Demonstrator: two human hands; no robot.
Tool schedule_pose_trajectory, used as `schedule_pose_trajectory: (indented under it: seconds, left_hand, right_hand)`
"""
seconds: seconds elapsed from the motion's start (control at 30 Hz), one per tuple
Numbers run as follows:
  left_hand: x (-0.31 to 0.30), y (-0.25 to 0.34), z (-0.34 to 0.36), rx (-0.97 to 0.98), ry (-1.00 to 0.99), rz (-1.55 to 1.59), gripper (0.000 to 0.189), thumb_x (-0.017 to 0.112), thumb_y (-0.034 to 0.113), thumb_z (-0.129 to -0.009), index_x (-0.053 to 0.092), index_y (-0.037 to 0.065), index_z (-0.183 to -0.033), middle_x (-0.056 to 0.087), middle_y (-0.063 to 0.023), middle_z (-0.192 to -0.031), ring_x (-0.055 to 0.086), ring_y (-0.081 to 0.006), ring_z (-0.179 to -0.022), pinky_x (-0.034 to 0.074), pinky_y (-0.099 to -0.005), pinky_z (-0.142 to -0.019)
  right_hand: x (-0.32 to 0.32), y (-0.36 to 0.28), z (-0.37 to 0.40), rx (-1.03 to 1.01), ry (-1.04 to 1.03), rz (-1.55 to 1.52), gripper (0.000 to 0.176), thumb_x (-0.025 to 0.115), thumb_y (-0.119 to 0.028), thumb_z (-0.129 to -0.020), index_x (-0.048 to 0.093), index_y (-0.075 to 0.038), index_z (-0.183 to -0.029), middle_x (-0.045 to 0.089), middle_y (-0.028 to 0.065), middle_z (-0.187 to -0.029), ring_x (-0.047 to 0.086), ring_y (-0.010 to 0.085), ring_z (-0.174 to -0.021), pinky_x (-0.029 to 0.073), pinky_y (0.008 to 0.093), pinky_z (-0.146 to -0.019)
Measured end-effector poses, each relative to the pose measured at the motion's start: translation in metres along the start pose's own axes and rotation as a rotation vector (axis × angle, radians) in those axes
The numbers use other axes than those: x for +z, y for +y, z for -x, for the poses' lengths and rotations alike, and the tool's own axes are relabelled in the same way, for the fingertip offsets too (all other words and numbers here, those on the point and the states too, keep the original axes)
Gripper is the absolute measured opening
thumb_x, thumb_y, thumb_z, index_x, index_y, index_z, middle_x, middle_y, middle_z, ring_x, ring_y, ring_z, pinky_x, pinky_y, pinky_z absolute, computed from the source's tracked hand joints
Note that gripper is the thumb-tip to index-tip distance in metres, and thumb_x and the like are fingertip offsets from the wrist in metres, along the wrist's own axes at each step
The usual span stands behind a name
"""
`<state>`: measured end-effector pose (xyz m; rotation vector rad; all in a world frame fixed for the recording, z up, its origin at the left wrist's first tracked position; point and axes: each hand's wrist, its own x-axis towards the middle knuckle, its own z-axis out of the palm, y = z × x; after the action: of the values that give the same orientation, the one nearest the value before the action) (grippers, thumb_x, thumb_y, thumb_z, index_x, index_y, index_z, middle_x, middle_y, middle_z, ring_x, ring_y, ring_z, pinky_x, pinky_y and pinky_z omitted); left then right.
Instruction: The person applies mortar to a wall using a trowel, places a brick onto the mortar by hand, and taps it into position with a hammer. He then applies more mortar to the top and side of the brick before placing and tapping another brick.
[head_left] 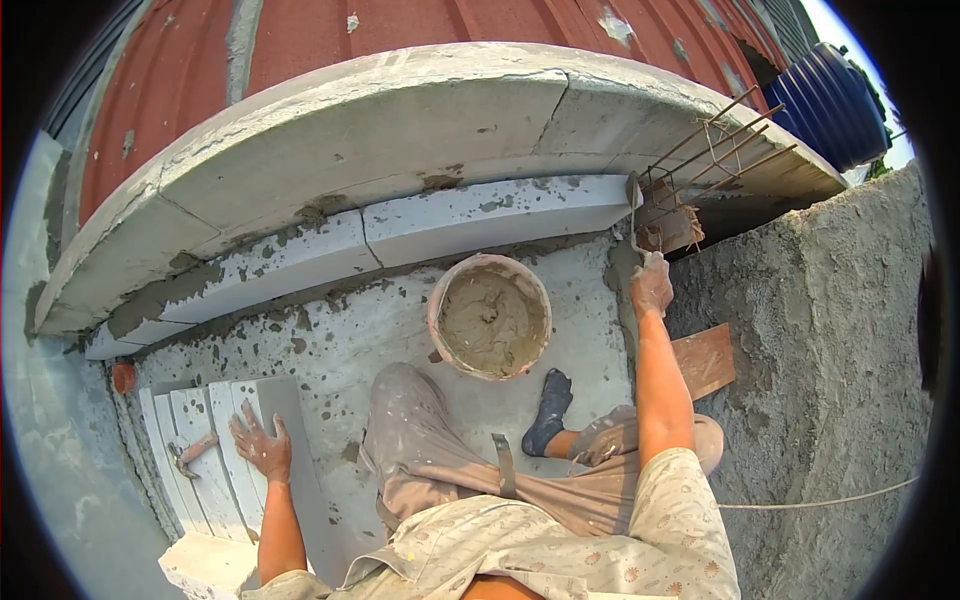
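Observation:
My right hand (652, 286) is closed round the handle of a trowel (632, 192). The trowel's blade stands on edge against the right end of a row of pale blocks (500, 215), below the raised wall course. Fingers spread, my left hand (262, 447) lies on a stack of white lightweight blocks (285, 400). Just left of that hand, a hammer (196, 450) rests across the stack. Between my knees and the block row stands a bucket (492, 315) of wet grey mortar.
Rusty rebar (715, 150) sticks out beyond the row's right end. A rough concrete wall (810, 300) rises on the right, with a brown board (704, 360) beside it. Red metal sheeting (400, 35) and a blue tank (828, 105) are behind. Mortar spots cover the floor (350, 330).

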<state>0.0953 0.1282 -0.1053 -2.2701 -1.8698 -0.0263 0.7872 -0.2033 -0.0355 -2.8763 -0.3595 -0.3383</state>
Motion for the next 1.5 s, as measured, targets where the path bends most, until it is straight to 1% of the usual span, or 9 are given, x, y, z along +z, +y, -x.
schedule_pose_trajectory:
  seconds: [0.33, 0.57, 0.8, 0.83, 0.93, 1.07, 1.23, 1.33, 1.5]
  left_hand:
    - [0.000, 0.000, 0.000, -0.001, -0.002, 0.006, 0.077, 0.061, 0.048, -0.093, 0.028, 0.026, -0.159, 0.029, -0.0210, -0.159, 0.024, -0.0383, -0.149, 0.025, -0.0577, -0.115]
    - [-0.005, 0.003, -0.001, -0.012, -0.018, 0.003, 0.077, 0.061, 0.049, -0.093, 0.028, 0.025, -0.159, 0.030, -0.0216, -0.158, 0.026, -0.0385, -0.148, 0.026, -0.0574, -0.115]
    - [-0.001, 0.001, 0.000, 0.007, 0.027, 0.025, 0.078, 0.061, 0.050, -0.092, 0.027, 0.026, -0.159, 0.031, -0.0210, -0.157, 0.026, -0.0386, -0.148, 0.027, -0.0581, -0.114]
    - [-0.001, 0.000, 0.001, 0.004, 0.028, 0.025, 0.078, 0.061, 0.050, -0.092, 0.027, 0.026, -0.159, 0.031, -0.0209, -0.157, 0.026, -0.0386, -0.148, 0.027, -0.0582, -0.114]
    - [0.001, 0.000, 0.001, 0.012, 0.039, 0.024, 0.078, 0.061, 0.050, -0.092, 0.027, 0.027, -0.159, 0.032, -0.0204, -0.157, 0.027, -0.0384, -0.147, 0.027, -0.0586, -0.113]
    - [-0.003, 0.004, 0.001, 0.002, 0.022, 0.016, 0.077, 0.062, 0.050, -0.092, 0.029, 0.027, -0.158, 0.034, -0.0200, -0.156, 0.028, -0.0380, -0.147, 0.029, -0.0582, -0.112]
    - [-0.005, 0.003, 0.001, 0.000, 0.039, 0.021, 0.078, 0.062, 0.050, -0.092, 0.029, 0.027, -0.158, 0.035, -0.0215, -0.155, 0.030, -0.0392, -0.146, 0.029, -0.0595, -0.112]
    - [0.001, 0.000, 0.001, 0.021, 0.072, 0.023, 0.078, 0.062, 0.050, -0.091, 0.029, 0.027, -0.158, 0.035, -0.0215, -0.155, 0.030, -0.0392, -0.146, 0.029, -0.0597, -0.111]
    - [-0.001, 0.001, 0.001, 0.013, 0.032, -0.008, 0.079, 0.061, 0.051, -0.092, 0.026, 0.027, -0.159, 0.034, -0.0200, -0.156, 0.028, -0.0377, -0.147, 0.029, -0.0587, -0.112]
  right_hand:
    - [-0.062, -0.007, 0.018, -0.198, -0.136, 0.013, 0.032, 0.060, -0.021, -0.089, 0.063, -0.010, -0.120, 0.064, 0.0164, -0.107, 0.066, 0.0401, -0.102, 0.053, 0.0507, -0.085]
    - [-0.011, -0.048, 0.023, -0.169, -0.278, 0.015, 0.031, 0.057, -0.012, -0.088, 0.059, -0.003, -0.117, 0.059, 0.0200, -0.117, 0.061, 0.0431, -0.111, 0.051, 0.0523, -0.090]
    - [-0.101, -0.051, 0.076, -0.447, -0.515, -0.172, 0.040, 0.063, -0.020, -0.086, 0.065, -0.003, -0.122, 0.067, 0.0230, -0.118, 0.064, 0.0421, -0.108, 0.052, 0.0477, -0.094]
    - [-0.114, -0.059, 0.076, -0.332, -0.651, -0.151, 0.045, 0.066, -0.026, -0.085, 0.066, -0.003, -0.123, 0.068, 0.0232, -0.117, 0.065, 0.0400, -0.109, 0.052, 0.0462, -0.094]
    - [-0.127, -0.105, 0.090, -0.357, -0.781, 0.068, 0.038, 0.066, -0.027, -0.084, 0.072, -0.002, -0.112, 0.071, 0.0227, -0.108, 0.068, 0.0394, -0.103, 0.054, 0.0462, -0.090]
    - [0.000, -0.111, 0.133, -0.707, -0.753, 0.178, 0.030, 0.061, -0.025, -0.088, 0.072, 0.003, -0.090, 0.069, 0.0257, -0.077, 0.070, 0.0403, -0.070, 0.056, 0.0469, -0.063]
    - [-0.042, -0.086, 0.139, -0.045, -1.156, -0.411, 0.030, 0.065, -0.027, -0.092, 0.067, 0.000, -0.078, 0.055, 0.0059, -0.058, 0.055, 0.0169, -0.049, 0.046, 0.0348, -0.046]
    - [-0.048, -0.045, 0.161, 0.142, -1.151, -0.570, 0.030, 0.073, -0.034, -0.090, 0.070, -0.004, -0.089, 0.051, -0.0008, -0.061, 0.048, 0.0101, -0.049, 0.042, 0.0284, -0.044]
    - [-0.020, -0.023, 0.199, 0.297, -1.106, -0.877, 0.022, 0.074, -0.022, -0.090, 0.061, -0.005, -0.084, 0.054, -0.0006, -0.064, 0.050, 0.0109, -0.049, 0.040, 0.0282, -0.043]
